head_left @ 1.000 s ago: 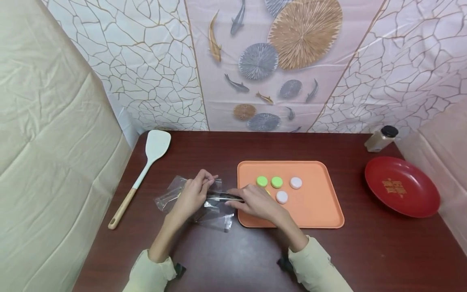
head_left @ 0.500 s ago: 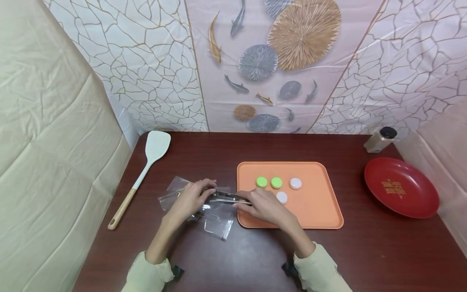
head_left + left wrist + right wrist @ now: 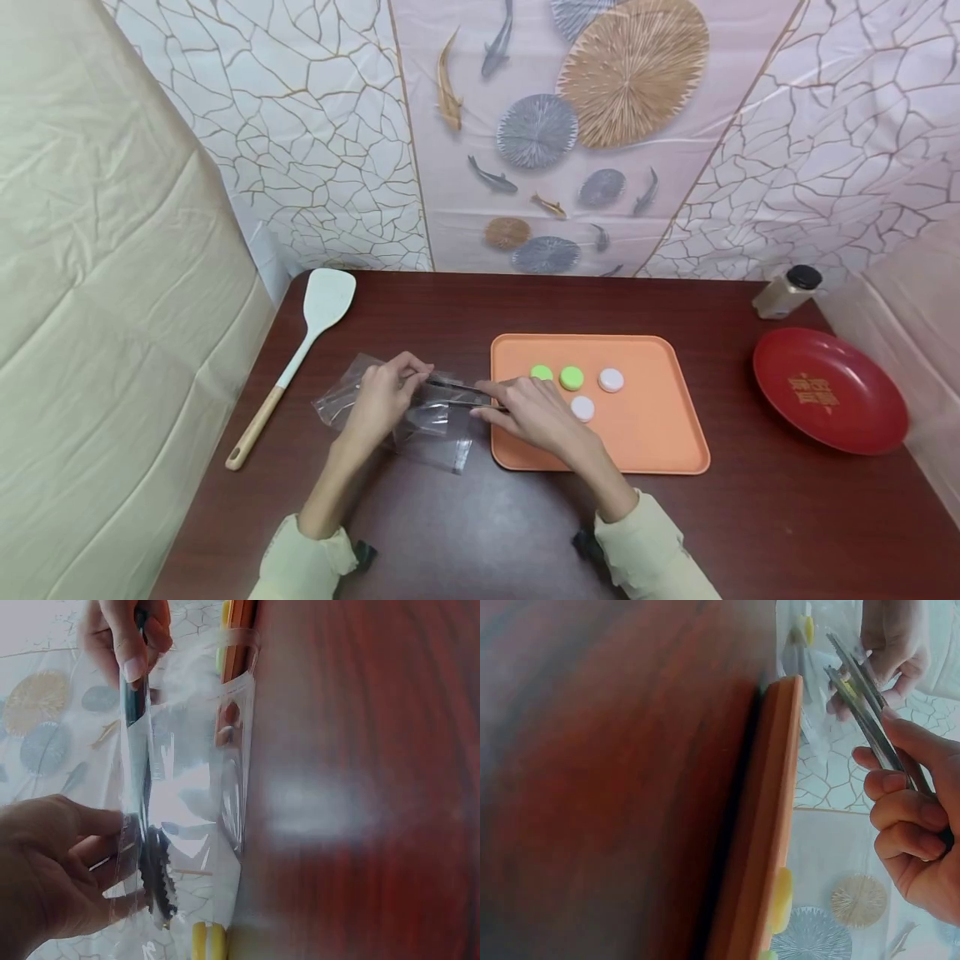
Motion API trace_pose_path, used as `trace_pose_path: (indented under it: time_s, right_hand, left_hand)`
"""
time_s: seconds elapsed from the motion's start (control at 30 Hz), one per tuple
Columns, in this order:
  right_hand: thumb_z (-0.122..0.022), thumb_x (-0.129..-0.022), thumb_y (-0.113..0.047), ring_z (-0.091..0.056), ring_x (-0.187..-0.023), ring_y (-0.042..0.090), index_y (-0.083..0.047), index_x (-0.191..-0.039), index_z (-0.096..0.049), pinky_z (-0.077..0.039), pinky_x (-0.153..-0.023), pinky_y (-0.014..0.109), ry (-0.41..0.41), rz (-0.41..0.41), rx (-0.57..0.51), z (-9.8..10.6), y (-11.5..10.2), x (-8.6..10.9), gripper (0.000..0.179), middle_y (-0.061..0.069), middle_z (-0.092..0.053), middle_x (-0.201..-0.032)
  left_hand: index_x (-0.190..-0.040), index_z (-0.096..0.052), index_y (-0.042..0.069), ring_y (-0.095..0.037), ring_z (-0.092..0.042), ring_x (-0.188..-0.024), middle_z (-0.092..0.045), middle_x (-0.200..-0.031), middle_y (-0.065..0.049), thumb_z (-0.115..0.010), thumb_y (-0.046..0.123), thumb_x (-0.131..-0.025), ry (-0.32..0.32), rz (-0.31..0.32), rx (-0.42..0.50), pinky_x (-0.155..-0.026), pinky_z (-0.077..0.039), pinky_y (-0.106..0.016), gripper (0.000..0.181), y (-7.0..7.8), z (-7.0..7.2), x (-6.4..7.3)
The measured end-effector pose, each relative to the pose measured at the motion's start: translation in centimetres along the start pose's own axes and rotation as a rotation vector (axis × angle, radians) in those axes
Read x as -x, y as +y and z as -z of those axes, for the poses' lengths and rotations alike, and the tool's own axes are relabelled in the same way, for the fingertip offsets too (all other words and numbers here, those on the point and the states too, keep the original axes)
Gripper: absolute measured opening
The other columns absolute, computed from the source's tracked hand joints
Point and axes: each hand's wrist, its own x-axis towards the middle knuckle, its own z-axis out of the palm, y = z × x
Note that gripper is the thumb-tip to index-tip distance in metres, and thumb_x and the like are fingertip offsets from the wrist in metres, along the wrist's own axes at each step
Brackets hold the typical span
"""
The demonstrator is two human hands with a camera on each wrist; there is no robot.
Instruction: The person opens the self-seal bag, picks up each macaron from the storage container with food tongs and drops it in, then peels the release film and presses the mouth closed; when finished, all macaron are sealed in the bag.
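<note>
My right hand [image 3: 536,408] grips a pair of metal tongs [image 3: 868,727] by the handle end. Their serrated tips [image 3: 157,877] point left, inside or against a clear plastic bag [image 3: 431,442]; which of these is hard to tell. The two tong arms stand apart. At the bag's far edge, my left hand [image 3: 375,404] holds the thin film between thumb and fingers. A yellow macaron-like disc [image 3: 208,941] shows low by the bag in the left wrist view. Another yellow disc [image 3: 781,900] lies on the orange tray [image 3: 652,433], hidden by my right hand in the head view.
Two green discs [image 3: 572,378] and two whitish discs [image 3: 611,381] lie on the tray. A white spatula [image 3: 296,362] with a wooden handle lies left. To the right are a red plate [image 3: 828,392] and a black-capped jar [image 3: 787,292].
The tong arms, close together half a second ago, have spread apart. Both hands have shifted slightly left, and the bag's near edge has moved back with them.
</note>
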Motion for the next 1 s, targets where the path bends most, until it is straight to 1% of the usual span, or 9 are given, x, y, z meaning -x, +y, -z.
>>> trace_pose_path:
  time_s: [0.07,0.23,0.4,0.5,0.57,0.63,0.7,0.8,1.0]
  right_hand:
    - [-0.075,-0.105,-0.036,-0.048,-0.055,0.005,-0.007,-0.127,-0.078,-0.034,-0.049,0.022,-0.006,0.008,-0.016,-0.2,0.4,0.3,0.037,-0.008,-0.055,-0.063]
    - [-0.070,-0.105,-0.056,-0.047,-0.058,0.003,-0.021,-0.122,-0.079,-0.037,-0.050,0.028,0.031,-0.034,-0.082,-5.1,5.8,0.7,0.040,-0.017,-0.053,-0.065]
    - [-0.067,-0.105,-0.059,-0.046,-0.057,0.012,-0.018,-0.116,-0.078,-0.032,-0.045,0.034,0.116,-0.044,-0.065,-4.1,5.7,1.0,0.044,-0.009,-0.050,-0.062]
    - [-0.067,-0.106,-0.058,-0.044,-0.058,0.012,-0.015,-0.117,-0.078,-0.031,-0.046,0.034,0.138,-0.027,-0.092,-4.2,6.0,1.1,0.046,-0.008,-0.047,-0.062]
    - [-0.070,-0.106,-0.053,-0.043,-0.057,0.010,-0.013,-0.115,-0.078,-0.033,-0.047,0.033,0.129,-0.040,-0.119,-3.2,5.2,1.4,0.041,-0.008,-0.046,-0.062]
    - [-0.073,-0.105,-0.046,-0.043,-0.057,0.010,-0.012,-0.113,-0.077,-0.033,-0.049,0.029,0.107,-0.055,-0.114,-2.3,4.4,1.7,0.036,-0.007,-0.047,-0.064]
    - [-0.079,-0.102,-0.036,-0.042,-0.057,0.009,-0.010,-0.108,-0.077,-0.034,-0.049,0.028,0.055,-0.112,-0.117,0.2,2.3,2.0,0.026,-0.007,-0.049,-0.065]
    - [-0.080,-0.102,-0.034,-0.045,-0.060,0.009,-0.013,-0.106,-0.078,-0.036,-0.054,0.026,-0.009,-0.157,-0.113,1.0,2.0,2.6,0.021,-0.007,-0.053,-0.070]
    - [-0.079,-0.103,-0.036,-0.050,-0.065,0.007,-0.016,-0.110,-0.079,-0.043,-0.059,0.028,-0.055,-0.203,-0.133,2.1,2.3,3.6,0.022,-0.009,-0.062,-0.077]
  left_hand:
    - [-0.097,-0.076,0.002,-0.027,-0.083,-0.087,-0.084,-0.109,-0.014,-0.077,0.000,-0.099,0.036,0.010,0.010,-0.067,-0.057,-0.034,0.003,-0.1,0.1,-0.1]
    - [-0.100,-0.074,-0.001,-0.021,-0.074,-0.068,-0.084,-0.111,-0.014,-0.074,0.001,-0.102,0.087,0.064,0.025,-0.062,-0.046,-0.026,0.003,-0.2,0.2,-0.2]
    - [-0.100,-0.074,0.002,-0.030,-0.083,-0.096,-0.083,-0.115,-0.015,-0.074,-0.001,-0.101,0.002,0.028,0.057,-0.077,-0.062,-0.039,0.003,-0.3,-0.1,0.0]
    - [-0.099,-0.074,0.006,-0.024,-0.075,-0.073,-0.082,-0.122,-0.016,-0.075,0.000,-0.100,-0.061,-0.028,0.064,-0.071,-0.058,-0.040,0.006,-1.1,-0.7,0.1]
    - [-0.101,-0.073,0.010,-0.018,-0.065,-0.068,-0.082,-0.126,-0.012,-0.077,0.007,-0.101,-0.064,-0.077,0.040,-0.068,-0.053,-0.037,0.005,-2.9,-1.7,0.0]
    - [-0.109,-0.074,0.012,-0.019,-0.065,-0.075,-0.080,-0.131,-0.010,-0.081,0.012,-0.100,-0.075,-0.101,0.024,-0.074,-0.054,-0.038,0.012,-4.6,-2.8,-0.2]
    - [-0.121,-0.074,0.015,-0.021,-0.074,-0.106,-0.076,-0.140,-0.007,-0.084,0.019,-0.099,-0.099,-0.136,0.005,-0.091,-0.059,-0.042,0.025,-6.5,-3.9,-0.3]
    - [-0.136,-0.073,0.018,-0.028,-0.061,-0.143,-0.066,-0.155,-0.003,-0.088,0.023,-0.096,-0.163,-0.176,-0.028,-0.115,-0.051,-0.051,0.043,-8.1,-4.9,-0.5]
    - [-0.115,-0.081,0.023,-0.025,-0.062,-0.143,-0.065,-0.157,0.002,-0.091,0.016,-0.091,-0.192,-0.275,-0.052,-0.123,-0.045,-0.053,0.027,-8.4,-5.4,-0.6]
